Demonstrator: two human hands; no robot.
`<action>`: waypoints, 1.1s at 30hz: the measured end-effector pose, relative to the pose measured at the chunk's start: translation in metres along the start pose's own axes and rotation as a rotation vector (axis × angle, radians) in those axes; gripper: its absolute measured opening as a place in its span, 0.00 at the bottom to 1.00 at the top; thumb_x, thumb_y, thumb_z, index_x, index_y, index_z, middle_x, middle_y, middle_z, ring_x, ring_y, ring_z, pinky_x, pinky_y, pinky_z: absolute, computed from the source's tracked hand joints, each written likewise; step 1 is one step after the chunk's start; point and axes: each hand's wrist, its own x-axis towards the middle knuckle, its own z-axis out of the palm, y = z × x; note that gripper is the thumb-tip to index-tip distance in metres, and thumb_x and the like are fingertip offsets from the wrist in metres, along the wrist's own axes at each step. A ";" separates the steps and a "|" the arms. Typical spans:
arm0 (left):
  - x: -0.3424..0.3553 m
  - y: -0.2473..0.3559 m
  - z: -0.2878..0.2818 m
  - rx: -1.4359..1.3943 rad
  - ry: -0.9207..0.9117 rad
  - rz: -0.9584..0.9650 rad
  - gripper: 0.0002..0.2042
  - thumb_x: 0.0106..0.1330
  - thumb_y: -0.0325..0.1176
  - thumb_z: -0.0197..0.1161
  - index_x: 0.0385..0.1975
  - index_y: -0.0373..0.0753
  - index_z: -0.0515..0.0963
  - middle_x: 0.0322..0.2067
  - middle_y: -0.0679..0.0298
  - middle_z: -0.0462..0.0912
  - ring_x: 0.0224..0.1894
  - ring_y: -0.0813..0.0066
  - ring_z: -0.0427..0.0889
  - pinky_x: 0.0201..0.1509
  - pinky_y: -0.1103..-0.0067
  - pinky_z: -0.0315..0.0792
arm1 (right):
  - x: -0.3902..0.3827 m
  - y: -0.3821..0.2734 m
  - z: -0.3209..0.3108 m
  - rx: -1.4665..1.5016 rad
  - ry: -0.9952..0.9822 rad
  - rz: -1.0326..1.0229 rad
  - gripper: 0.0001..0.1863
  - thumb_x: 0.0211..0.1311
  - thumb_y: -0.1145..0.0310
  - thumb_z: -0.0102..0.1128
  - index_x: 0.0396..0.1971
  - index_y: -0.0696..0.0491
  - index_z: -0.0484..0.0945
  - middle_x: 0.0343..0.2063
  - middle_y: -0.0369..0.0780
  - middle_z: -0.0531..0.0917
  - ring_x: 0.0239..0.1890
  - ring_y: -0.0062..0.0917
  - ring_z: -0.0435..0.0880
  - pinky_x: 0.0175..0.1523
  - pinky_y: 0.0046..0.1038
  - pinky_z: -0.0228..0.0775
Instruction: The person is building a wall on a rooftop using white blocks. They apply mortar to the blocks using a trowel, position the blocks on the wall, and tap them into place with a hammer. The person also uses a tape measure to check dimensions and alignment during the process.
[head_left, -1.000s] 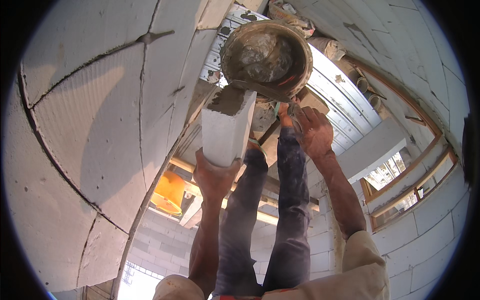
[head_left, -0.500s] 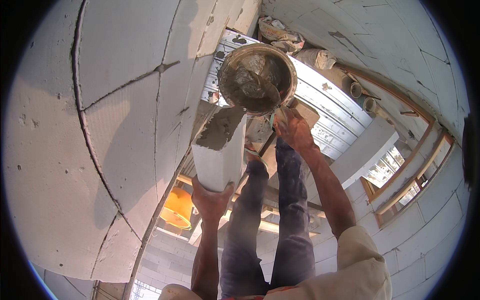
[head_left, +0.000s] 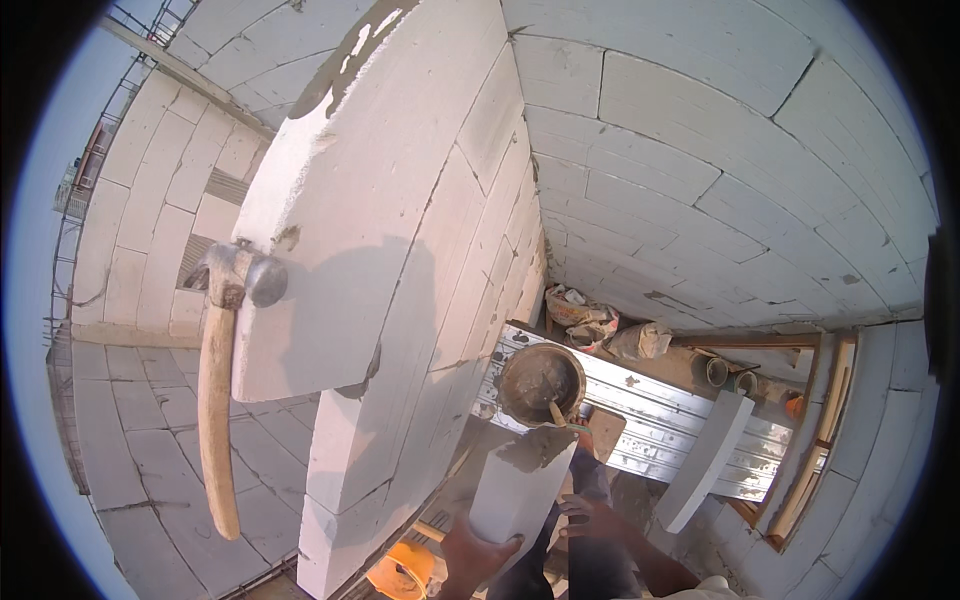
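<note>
One white aerated-concrete block (head_left: 512, 505) is at the lower middle, tilted, its upper end coated with grey mortar (head_left: 533, 448). Of the two hands in view, the left hand (head_left: 475, 553) is clamped on the block's lower end, thumb on one side and fingers on the other. The right hand (head_left: 590, 517) is near the block's right side, its fingers parted, with nothing visible in them. Just beyond the block is one mortar bucket (head_left: 520, 388) with one tool handle (head_left: 557, 412) slanting out. One ribbed metal sheet (head_left: 650, 408) lies behind; a second loose block (head_left: 708, 462) lies across its right part. Farther out are two sacks (head_left: 640, 341), two round containers (head_left: 746, 383), one orange bucket (head_left: 391, 566) and, on the block wall (head_left: 440, 230), one wooden-handled claw hammer (head_left: 217, 385).
</note>
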 end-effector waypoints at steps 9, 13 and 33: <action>-0.087 0.160 -0.142 -0.177 0.165 0.412 0.44 0.47 0.46 0.84 0.60 0.27 0.69 0.44 0.43 0.85 0.47 0.48 0.89 0.51 0.62 0.82 | -0.067 -0.222 0.045 0.171 0.107 -0.213 0.33 0.75 0.53 0.64 0.70 0.58 0.71 0.61 0.46 0.80 0.59 0.33 0.81 0.67 0.38 0.75; -0.098 0.209 -0.204 -0.198 0.229 0.769 0.44 0.51 0.41 0.82 0.64 0.25 0.65 0.47 0.40 0.84 0.48 0.47 0.89 0.52 0.62 0.82 | -0.072 -0.307 0.053 0.410 0.007 -0.261 0.32 0.76 0.51 0.62 0.69 0.58 0.72 0.59 0.45 0.81 0.59 0.33 0.82 0.65 0.39 0.76; -0.220 0.397 -0.531 0.050 0.851 0.786 0.48 0.43 0.59 0.73 0.60 0.24 0.74 0.36 0.40 0.84 0.35 0.54 0.89 0.41 0.68 0.84 | -0.144 -0.762 0.009 -0.738 0.465 -1.371 0.42 0.58 0.46 0.79 0.59 0.64 0.71 0.53 0.59 0.83 0.58 0.51 0.85 0.63 0.46 0.76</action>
